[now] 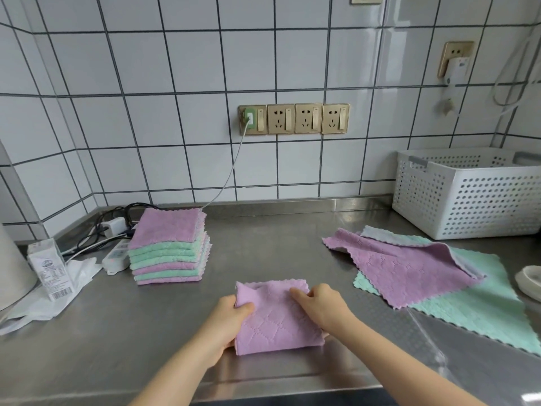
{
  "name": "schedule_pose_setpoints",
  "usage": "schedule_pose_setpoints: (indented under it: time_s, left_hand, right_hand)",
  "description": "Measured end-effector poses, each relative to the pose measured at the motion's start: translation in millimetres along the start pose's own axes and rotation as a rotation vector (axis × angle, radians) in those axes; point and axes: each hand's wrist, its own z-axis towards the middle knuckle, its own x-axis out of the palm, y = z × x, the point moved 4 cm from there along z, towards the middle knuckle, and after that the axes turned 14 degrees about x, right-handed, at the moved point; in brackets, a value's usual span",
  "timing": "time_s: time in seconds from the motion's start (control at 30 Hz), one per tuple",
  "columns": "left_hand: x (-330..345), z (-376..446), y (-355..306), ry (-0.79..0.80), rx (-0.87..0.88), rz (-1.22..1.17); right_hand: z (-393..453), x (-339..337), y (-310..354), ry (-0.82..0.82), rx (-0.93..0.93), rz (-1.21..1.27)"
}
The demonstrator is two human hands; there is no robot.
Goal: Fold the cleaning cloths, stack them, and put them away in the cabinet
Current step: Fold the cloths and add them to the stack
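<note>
A folded purple cloth (276, 320) lies on the steel counter (263, 247) in front of me. My left hand (227, 320) grips its left edge, thumb on top. My right hand (322, 306) pinches the cloth near its upper right part. At the back left stands a stack of folded purple and green cloths (169, 247). To the right an unfolded purple cloth (401, 268) lies partly over an unfolded green cloth (480, 312), both spread on the counter.
A white perforated basket (468, 194) stands at the back right. A small carton (49, 268), a plastic bag (44, 300), a power strip (117, 256) and cables crowd the left. A white dish (530, 281) sits at the right edge. Wall sockets (294, 118) are behind.
</note>
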Motion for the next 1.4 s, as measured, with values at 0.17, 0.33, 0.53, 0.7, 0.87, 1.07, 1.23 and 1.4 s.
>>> schedule_pose_setpoints:
  time_s: [0.17, 0.33, 0.53, 0.7, 0.87, 1.07, 1.23, 1.4]
  left_hand:
    - [0.3, 7.0, -1.3, 0.067, 0.124, 0.151]
    - [-1.3, 6.5, 8.3, -0.044, -0.056, -0.086]
    - [-2.9, 3.9, 12.9, -0.142, -0.073, -0.042]
    - [-4.4, 2.2, 5.1, -0.180, 0.053, 0.217]
    - [-0.2, 1.0, -2.9, -0.067, 0.215, 0.318]
    - [-2.7, 3.9, 2.6, -0.092, 0.140, 0.204]
    - [-7.3, 11.0, 10.9, -0.102, 0.046, 0.133]
    - [-13.9, 9.1, -12.0, -0.176, 0.313, 0.929]
  right_hand:
    - [1.5, -3.7, 14.7, -0.009, -0.104, 0.196]
    - [10.6, -4.4, 13.3, -0.060, -0.100, 0.204]
    - [17.1, 2.5, 11.7, -0.052, -0.058, 0.140]
    - [17.5, 2.3, 10.4, -0.061, -0.066, 0.177]
    - [9.0, 5.6, 10.2, -0.120, -0.166, 0.185]
    - [7.9, 6.7, 14.4, -0.168, -0.225, 0.128]
    - [2.9, 8.0, 16.0, -0.230, -0.165, -0.049]
    - [-25.1, 1.8, 31.0, -0.528, -0.351, -0.432]
